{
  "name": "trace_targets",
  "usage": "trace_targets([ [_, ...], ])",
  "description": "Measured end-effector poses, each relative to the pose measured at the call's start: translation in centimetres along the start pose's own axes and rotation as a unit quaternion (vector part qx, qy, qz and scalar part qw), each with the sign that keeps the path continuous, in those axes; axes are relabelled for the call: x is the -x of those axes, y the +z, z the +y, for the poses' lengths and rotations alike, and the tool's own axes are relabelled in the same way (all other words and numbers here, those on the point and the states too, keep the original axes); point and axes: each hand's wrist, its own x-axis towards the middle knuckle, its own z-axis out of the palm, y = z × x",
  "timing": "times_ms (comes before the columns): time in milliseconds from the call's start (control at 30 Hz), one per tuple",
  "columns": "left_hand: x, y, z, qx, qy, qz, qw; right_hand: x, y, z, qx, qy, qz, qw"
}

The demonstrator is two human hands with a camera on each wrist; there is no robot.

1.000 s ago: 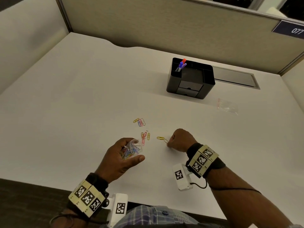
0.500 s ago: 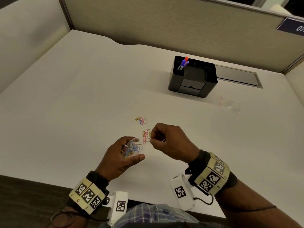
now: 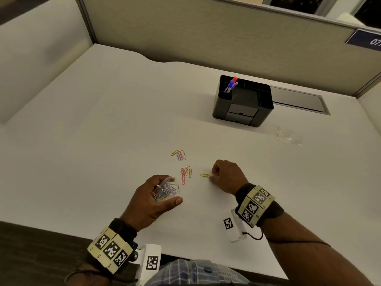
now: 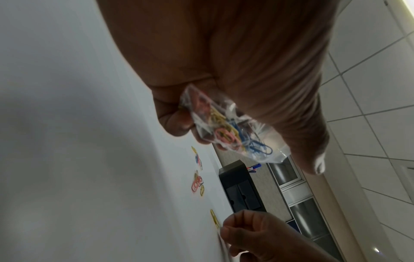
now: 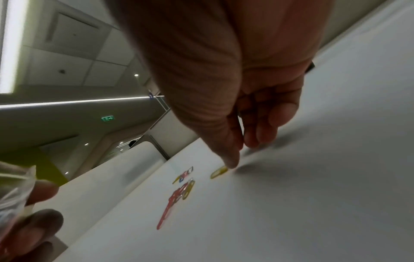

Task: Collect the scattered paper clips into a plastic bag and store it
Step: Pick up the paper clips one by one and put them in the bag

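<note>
My left hand [image 3: 165,196] holds a small clear plastic bag [image 3: 168,187] full of coloured paper clips just above the white desk [image 3: 103,141]; the left wrist view shows the bag [image 4: 224,127] gripped between thumb and fingers. To its right, my right hand [image 3: 213,174] has its fingers curled on the desk. Its thumb tip [image 5: 233,164] touches the end of a yellow paper clip [image 3: 204,175] that lies flat. Two small clusters of loose clips lie close by, one [image 3: 186,173] between my hands and one [image 3: 179,154] a little farther back.
A black desk organizer [image 3: 243,104] with pens and two small drawers stands at the back right. A second, empty clear bag [image 3: 288,137] lies to its right. Partition walls close the desk at the back and left. The near desk edge runs just under my wrists.
The right hand took a pale clip from beside the yellow one, carried it left to the bag mouth, then came back right and down to the yellow clip. The left hand stayed in place.
</note>
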Motion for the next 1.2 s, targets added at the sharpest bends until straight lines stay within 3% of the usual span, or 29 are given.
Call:
trace_targets([
  [233, -0.2, 0.0, 0.2, -0.006, -0.003, -0.006, 1.000, -0.7, 0.9, -1.0, -0.019, -0.035, -0.026, 0.999],
  [433, -0.3, -0.1, 0.1, -0.002, -0.007, -0.007, 1.000, -0.4, 0.8, -1.9, 0.064, -0.032, -0.063, 0.995],
  [700, -0.4, -0.2, -0.2, -0.009, -0.010, -0.006, 1.000, 3.9, -1.9, -5.0, -0.168, -0.138, 0.011, 0.976],
  [933, -0.8, 0.1, -0.6, -0.039, 0.000, -0.008, 0.999, 5.8, -2.4, -7.5, -0.173, -0.201, -0.009, 0.964],
  [1100, -0.8, -0.1, -0.6, -0.038, 0.005, -0.004, 0.999, 5.6, -2.3, -8.1, -0.194, -0.194, -0.025, 0.961],
  [1200, -0.5, -0.3, -0.7, -0.015, -0.005, 0.004, 1.000, 3.8, -2.4, -6.9, -0.238, -0.117, 0.028, 0.964],
])
